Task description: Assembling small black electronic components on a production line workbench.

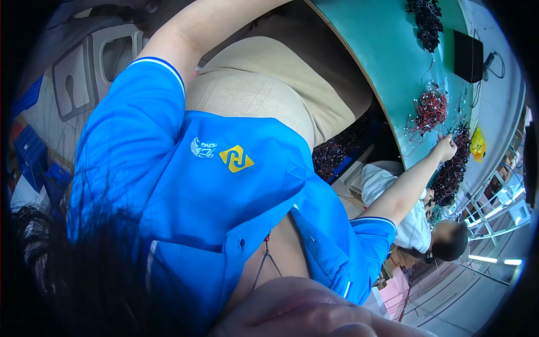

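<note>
At the right, my right hand (446, 149) reaches over the green table (370, 33). Its fingers are drawn together in what looks like a pinch; anything between them is too small to make out. Just beyond the fingertips lies a tangled bundle of red and black wires (431, 109) with small pale ends. Beside the hand stretches a long dark red and black heap of wires (452, 174). My left forearm (224, 19) runs out past the top edge, so the left hand is hidden from view.
More black wire bundles (426, 25) and a black box (468, 56) lie farther along the table. A yellow packet (478, 145) is past the wire heap. A co-worker in white (412, 224) sits nearby. Plastic stools (90, 73) and blue bins (29, 149) stand at left.
</note>
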`<state>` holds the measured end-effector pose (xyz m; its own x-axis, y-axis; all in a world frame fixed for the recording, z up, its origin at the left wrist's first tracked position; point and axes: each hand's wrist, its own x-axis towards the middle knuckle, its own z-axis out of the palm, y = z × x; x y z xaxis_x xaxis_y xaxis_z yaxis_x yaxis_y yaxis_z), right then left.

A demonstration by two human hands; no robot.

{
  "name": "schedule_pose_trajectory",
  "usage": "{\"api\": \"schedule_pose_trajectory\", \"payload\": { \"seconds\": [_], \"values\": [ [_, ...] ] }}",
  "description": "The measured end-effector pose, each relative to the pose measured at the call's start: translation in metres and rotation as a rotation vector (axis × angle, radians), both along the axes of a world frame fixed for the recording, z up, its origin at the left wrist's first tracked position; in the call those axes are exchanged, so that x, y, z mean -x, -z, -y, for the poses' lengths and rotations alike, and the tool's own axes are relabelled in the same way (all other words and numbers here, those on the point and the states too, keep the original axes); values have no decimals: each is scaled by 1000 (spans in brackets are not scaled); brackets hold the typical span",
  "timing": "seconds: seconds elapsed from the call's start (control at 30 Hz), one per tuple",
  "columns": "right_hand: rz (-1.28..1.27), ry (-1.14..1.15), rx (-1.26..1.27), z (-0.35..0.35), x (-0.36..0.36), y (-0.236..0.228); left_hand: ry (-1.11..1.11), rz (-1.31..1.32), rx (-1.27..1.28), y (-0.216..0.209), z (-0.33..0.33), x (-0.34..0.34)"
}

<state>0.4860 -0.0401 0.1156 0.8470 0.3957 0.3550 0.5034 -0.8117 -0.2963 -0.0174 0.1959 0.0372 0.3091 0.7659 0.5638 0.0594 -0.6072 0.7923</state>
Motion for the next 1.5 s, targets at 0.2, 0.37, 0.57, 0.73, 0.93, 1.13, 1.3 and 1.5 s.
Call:
{"api": "schedule_pose_trajectory", "payload": {
  "seconds": [0.2,0.37,0.57,0.73,0.93,1.13,1.3,1.5],
  "values": [
    [243,43,174,-11,4,1,10,13,10,2,0,2],
    [257,-28,303,-12,-3,-4,20,22,23,3,-6,3],
    [493,13,469,-42,66,-31,0,25,59,4,-14,5],
    [409,-215,81,-49,22,-40,41,40,95,11,-10,-8],
    [9,-450,-462,-87,50,-40,55,4,187,10,-7,4],
    [-148,-584,-355,-105,79,-35,86,-9,223,10,-5,2],
    [207,-615,145,-124,84,-28,70,34,198,10,-6,-5],
    [664,-735,23,-155,54,-33,103,38,340,5,-3,-15]
  ]
}}
